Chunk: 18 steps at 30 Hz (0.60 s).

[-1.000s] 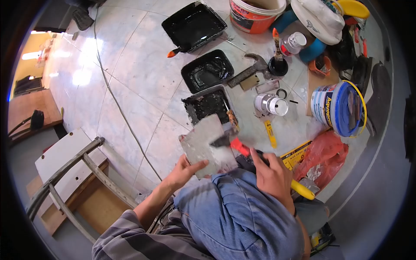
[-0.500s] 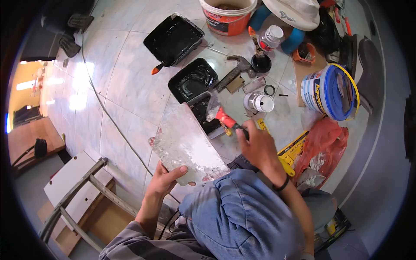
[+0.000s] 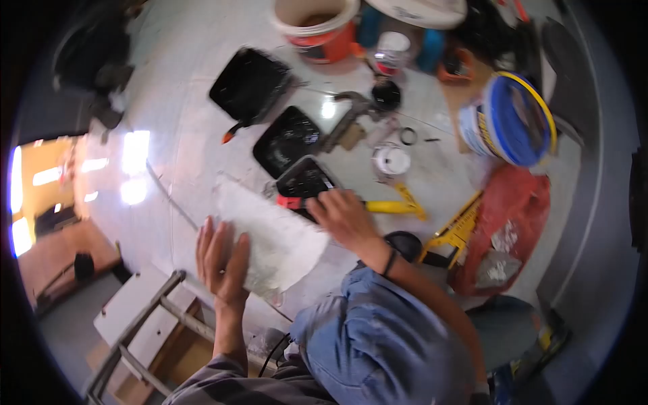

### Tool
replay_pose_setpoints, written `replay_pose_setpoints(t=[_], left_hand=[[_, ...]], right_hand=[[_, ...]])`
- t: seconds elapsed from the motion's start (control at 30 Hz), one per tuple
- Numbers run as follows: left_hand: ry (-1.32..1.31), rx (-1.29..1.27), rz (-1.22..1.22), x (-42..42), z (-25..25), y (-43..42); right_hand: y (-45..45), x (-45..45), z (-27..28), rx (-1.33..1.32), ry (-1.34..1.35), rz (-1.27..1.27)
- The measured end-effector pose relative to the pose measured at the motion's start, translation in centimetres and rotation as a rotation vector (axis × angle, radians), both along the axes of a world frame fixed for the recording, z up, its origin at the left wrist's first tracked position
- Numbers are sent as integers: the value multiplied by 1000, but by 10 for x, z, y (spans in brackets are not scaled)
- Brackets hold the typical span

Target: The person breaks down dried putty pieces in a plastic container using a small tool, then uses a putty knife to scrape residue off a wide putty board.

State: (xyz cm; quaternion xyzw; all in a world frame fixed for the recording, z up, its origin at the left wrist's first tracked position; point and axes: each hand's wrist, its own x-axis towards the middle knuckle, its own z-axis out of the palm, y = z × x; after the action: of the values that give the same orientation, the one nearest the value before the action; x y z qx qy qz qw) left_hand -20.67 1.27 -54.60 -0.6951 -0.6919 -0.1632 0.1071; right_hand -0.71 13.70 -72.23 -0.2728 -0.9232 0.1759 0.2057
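My left hand (image 3: 226, 260) is open, fingers spread, over the left edge of a white, flaky-edged flat piece (image 3: 287, 239). Whether the palm touches it is unclear. My right hand (image 3: 344, 219) has curled fingers at the near side of a small black tray (image 3: 307, 179). A putty knife (image 3: 290, 202) with a red and black handle runs left from those fingers; its blade is lost in blur. Just right of this hand lies a yellow-handled tool (image 3: 391, 206). Two more black trays, a middle one (image 3: 287, 138) and a larger one (image 3: 246, 84), stand beyond.
A hammer (image 3: 347, 118), a white-lidded jar (image 3: 391, 160) and an orange bucket (image 3: 317, 40) are on the tiled floor. To the right are a blue-lidded tub (image 3: 516, 121), a yellow hand saw (image 3: 455, 229) and a red plastic bag (image 3: 503, 229). A metal frame (image 3: 145, 327) stands lower left.
My left hand has let go of the white piece and spread its fingers. My right hand has moved left and down with the putty knife, uncovering the yellow-handled tool. The camera view has shifted.
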Motion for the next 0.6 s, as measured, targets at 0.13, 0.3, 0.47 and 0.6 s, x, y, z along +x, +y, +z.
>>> replay_pose_setpoints(t=[0.13,0.3,0.47,0.6], left_hand=[[-332,40,5,7,-24,-5],[-307,124,-164,35,-23,45],[-421,69,-322,72,-16,89],[-808,30,-320,115,-31,123]], right_hand=[[-9,-10,-24,17,201,-82],[-13,14,-11,185,-61,-174],[-19,23,-21,173,12,-194],[-21,25,-24,189,54,-245]])
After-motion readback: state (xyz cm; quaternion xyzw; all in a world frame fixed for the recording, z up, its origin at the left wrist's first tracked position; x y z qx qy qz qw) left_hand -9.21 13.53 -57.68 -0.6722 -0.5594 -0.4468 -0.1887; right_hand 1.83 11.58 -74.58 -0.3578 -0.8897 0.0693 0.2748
